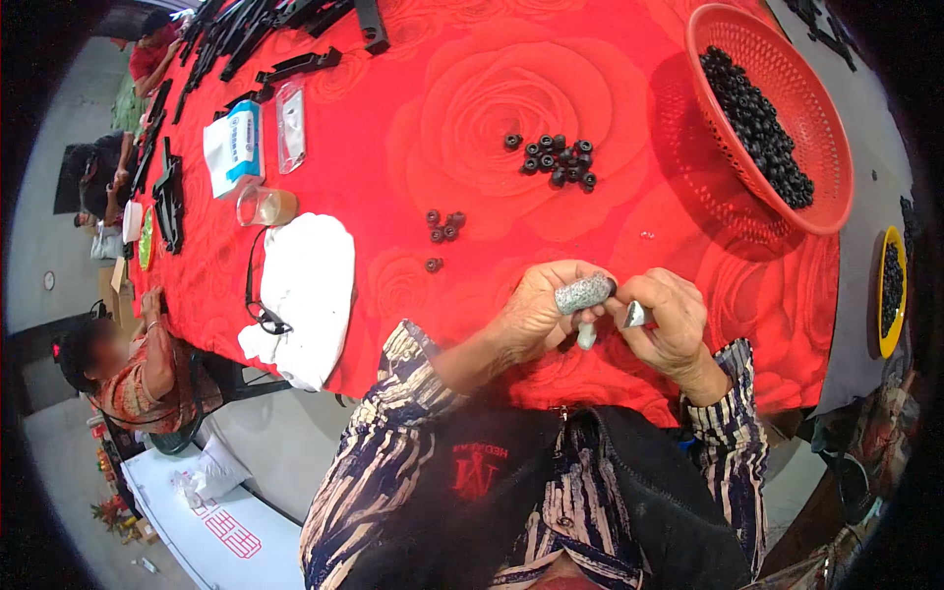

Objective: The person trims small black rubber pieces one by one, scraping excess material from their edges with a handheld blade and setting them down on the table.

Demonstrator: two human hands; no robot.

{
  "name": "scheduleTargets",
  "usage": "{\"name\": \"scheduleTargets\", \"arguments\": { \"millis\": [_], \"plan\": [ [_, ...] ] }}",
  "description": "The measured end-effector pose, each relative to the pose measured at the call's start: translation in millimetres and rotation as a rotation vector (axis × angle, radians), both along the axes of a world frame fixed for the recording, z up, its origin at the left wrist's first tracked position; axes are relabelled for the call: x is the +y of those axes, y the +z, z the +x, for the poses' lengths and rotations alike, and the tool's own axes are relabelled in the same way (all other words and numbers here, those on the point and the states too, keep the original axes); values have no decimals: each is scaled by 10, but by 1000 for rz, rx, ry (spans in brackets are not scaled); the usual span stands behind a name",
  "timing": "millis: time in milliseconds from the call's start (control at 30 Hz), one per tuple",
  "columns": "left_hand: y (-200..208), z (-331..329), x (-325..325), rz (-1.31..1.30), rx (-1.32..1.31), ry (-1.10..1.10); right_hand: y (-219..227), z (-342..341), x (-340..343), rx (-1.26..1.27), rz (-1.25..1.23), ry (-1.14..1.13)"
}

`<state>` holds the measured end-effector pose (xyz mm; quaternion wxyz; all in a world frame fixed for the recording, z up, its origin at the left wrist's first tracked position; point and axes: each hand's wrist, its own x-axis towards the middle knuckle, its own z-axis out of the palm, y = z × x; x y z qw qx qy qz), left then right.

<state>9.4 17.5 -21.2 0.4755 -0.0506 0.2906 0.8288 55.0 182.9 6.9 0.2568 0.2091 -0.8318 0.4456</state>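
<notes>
My left hand (pixel 536 310) is closed in a pinch above the near part of the red cloth. A grey speckled sleeve (pixel 584 293) covers one of its fingers, and a white wrap (pixel 587 336) shows below. At the sleeve's tip sits a small round black part (pixel 612 287), pinched by the left fingers. Close on the right, my right hand (pixel 669 317) is curled, with a small shiny silver piece (pixel 635 315) at its fingertips; whether this is a blade I cannot tell. Similar black parts lie beyond, in one larger cluster (pixel 558 159) and a smaller one (pixel 447 231).
A red basket (pixel 837 162) of black parts stands at the far right. To the left are a white cloth (pixel 310 295), a cup (pixel 267 206), a tissue pack (pixel 232 152) and long black pieces (pixel 300 65). A yellow tray (pixel 890 344) stands rightward; a person (pixel 147 379) sits at the left.
</notes>
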Motion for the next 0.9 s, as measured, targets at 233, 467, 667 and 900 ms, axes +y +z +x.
{"name": "scheduleTargets", "arguments": {
  "millis": [233, 467, 667, 900],
  "plan": [
    [261, -281, -86, -788, 1554, 399, -27, -29, 40, -22, 86, -21],
    [248, -533, -358, -1589, 1799, 293, -100, -53, 107, -100, 86, -61],
    [341, -579, -368, -1635, 1708, 217, -138, -33, 127, -135, 121, -52],
    [262, -912, -87, -1514, 1925, 288, -164, -40, 127, -124, 121, -38]
  ]
}}
